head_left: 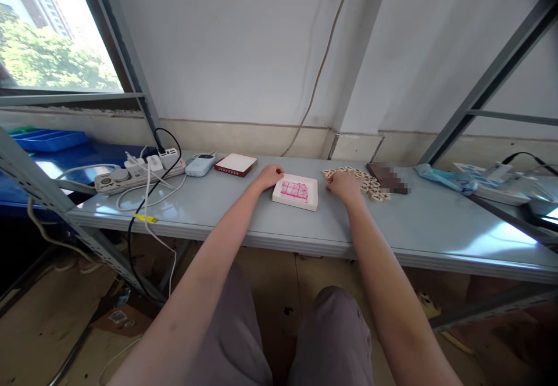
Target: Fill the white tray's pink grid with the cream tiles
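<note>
A shallow white box lid with a pink hand-drawn grid inside lies on the grey table. My left hand rests at its upper left corner, fingers curled against the edge. To the right of the lid is a loose spread of small round wooden game pieces with dark markings. My right hand reaches onto the near left side of that spread. Its fingers are bent together there, and the hand itself hides what lies between the fingertips.
A dark red box with a white top and a pale blue device stand left on the table. Farther left is a power strip with cables. A brown flat box borders the pieces; a blue plastic packet lies right.
</note>
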A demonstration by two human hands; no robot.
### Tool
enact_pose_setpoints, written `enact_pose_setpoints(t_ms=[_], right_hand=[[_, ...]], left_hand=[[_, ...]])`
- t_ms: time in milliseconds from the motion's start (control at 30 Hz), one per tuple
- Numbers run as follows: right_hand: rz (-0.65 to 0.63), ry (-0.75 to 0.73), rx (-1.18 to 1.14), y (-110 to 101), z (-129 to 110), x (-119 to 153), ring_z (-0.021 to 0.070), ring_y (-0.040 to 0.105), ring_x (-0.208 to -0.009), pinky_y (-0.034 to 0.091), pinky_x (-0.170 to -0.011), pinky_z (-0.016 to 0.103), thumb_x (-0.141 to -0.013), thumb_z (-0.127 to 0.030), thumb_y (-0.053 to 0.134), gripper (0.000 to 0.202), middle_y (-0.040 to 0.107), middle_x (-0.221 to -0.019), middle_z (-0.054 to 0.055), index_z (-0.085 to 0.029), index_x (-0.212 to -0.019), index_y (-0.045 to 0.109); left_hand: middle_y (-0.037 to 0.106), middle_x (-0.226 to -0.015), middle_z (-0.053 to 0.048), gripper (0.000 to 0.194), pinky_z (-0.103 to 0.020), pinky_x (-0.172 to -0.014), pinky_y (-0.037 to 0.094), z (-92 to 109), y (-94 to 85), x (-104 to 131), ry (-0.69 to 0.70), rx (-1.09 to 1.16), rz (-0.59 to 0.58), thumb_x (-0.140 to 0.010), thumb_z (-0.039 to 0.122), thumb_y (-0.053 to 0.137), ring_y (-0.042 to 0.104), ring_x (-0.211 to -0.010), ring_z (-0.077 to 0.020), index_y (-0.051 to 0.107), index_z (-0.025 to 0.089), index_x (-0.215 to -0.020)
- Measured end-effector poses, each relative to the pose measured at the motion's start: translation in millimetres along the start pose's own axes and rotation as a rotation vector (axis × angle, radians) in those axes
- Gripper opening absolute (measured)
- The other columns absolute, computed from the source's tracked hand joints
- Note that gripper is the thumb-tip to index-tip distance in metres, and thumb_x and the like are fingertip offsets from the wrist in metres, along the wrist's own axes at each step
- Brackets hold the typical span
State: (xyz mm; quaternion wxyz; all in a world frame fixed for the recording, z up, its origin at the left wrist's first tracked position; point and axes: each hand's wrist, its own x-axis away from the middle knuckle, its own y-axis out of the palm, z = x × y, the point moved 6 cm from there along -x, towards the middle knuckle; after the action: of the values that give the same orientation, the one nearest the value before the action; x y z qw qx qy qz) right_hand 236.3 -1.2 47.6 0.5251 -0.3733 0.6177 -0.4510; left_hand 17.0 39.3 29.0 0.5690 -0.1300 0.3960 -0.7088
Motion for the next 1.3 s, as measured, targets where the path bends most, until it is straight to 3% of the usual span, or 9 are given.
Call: enact_pose_setpoints(t_ms=[167,300,400,533,667,800,933,1100,1300], right_hand=[[0.098,-0.096,-0.262,-17,-12,1,0.0263,0.057,-0.088,0.036,-0.081,0.043,-0.074,-0.031,0.053,0.024,0.066,-0.090,0.011,-0.017,-0.088,0.067],[-0.010,-0.481,-0.667,-28,-50,15,0.0173,0.058,-0.082,0.043,-0.072,0.029,-0.076,-0.037,0.055,0.029,0.065,-0.099,0.006,-0.020,-0.098,0.063],[-0.088,-0.617,-0.700,-26,-69,26,0.0157,0.058,-0.079,0.044,-0.071,0.028,-0.074,-0.038,0.058,0.026,0.065,-0.097,0.004,-0.021,-0.093,0.064],[-0.137,-0.614,-0.672,-18,-74,28,0.0153,0.059,-0.078,0.045,-0.071,0.027,-0.073,-0.035,0.060,0.026,0.066,-0.090,0.004,-0.021,-0.095,0.063],[-0.070,-0.590,-0.636,-21,-66,22,0.0156,0.059,-0.080,0.044,-0.072,0.028,-0.075,-0.029,0.057,0.020,0.065,-0.096,0.004,-0.021,-0.092,0.064],[0.060,-0.438,-0.425,-30,-42,15,0.0185,0.058,-0.081,0.042,-0.074,0.031,-0.078,-0.029,0.050,0.021,0.066,-0.097,0.004,-0.022,-0.092,0.065],[-0.017,-0.296,-0.225,-25,-7,13,0.0213,0.058,-0.085,0.041,-0.072,0.031,-0.076,-0.030,0.050,0.027,0.067,-0.094,0.005,-0.022,-0.096,0.066],[-0.047,-0.331,-0.076,-17,24,25,0.0244,0.054,-0.097,0.040,-0.076,0.035,-0.077,-0.038,0.050,0.029,0.061,-0.108,0.006,-0.025,-0.096,0.068],[0.015,-0.342,-0.019,-18,28,33,0.0291,0.045,-0.106,0.032,-0.085,0.049,-0.078,-0.048,0.050,0.029,0.058,-0.111,0.006,-0.028,-0.088,0.069]], left_hand=[[0.065,-0.095,-0.005,0.021,-0.023,-0.075,0.043,3,1.5,0,0.034,0.003,-0.017,-0.073,0.022,0.048,0.057,-0.085,-0.0153,0.063,0.014,-0.086],[0.064,-0.084,-0.004,0.025,-0.024,-0.067,0.045,10,10.0,3,0.069,0.083,-0.135,-0.076,0.030,0.047,0.057,-0.073,-0.0138,0.062,0.014,-0.088],[0.060,-0.076,-0.004,0.030,-0.024,-0.059,0.044,16,17.9,5,0.081,0.179,-0.241,-0.079,0.035,0.041,0.054,-0.064,-0.0123,0.061,0.013,-0.084],[0.058,-0.081,-0.004,0.032,-0.022,-0.057,0.044,18,20.5,6,0.045,0.209,-0.269,-0.079,0.035,0.037,0.054,-0.066,-0.0119,0.060,0.014,-0.082],[0.059,-0.094,-0.005,0.035,-0.022,-0.060,0.044,23,20.5,9,0.084,0.192,-0.296,-0.078,0.037,0.039,0.055,-0.076,-0.0135,0.061,0.017,-0.095],[0.059,-0.101,-0.005,0.036,-0.027,-0.074,0.044,31,18.8,10,0.214,0.044,-0.259,-0.069,0.043,0.056,0.055,-0.087,-0.0175,0.064,0.018,-0.094],[0.057,-0.105,-0.005,0.036,-0.028,-0.080,0.043,30,20.8,9,0.233,-0.032,-0.244,-0.064,0.037,0.063,0.054,-0.093,-0.0190,0.065,0.019,-0.096],[0.059,-0.106,-0.005,0.035,-0.027,-0.081,0.043,29,22.4,7,0.239,-0.007,-0.274,-0.067,0.031,0.059,0.054,-0.094,-0.0184,0.064,0.017,-0.099],[0.060,-0.104,-0.006,0.040,-0.027,-0.078,0.043,26,21.5,6,0.259,0.005,-0.266,-0.064,0.036,0.061,0.055,-0.090,-0.0185,0.064,0.016,-0.099]])
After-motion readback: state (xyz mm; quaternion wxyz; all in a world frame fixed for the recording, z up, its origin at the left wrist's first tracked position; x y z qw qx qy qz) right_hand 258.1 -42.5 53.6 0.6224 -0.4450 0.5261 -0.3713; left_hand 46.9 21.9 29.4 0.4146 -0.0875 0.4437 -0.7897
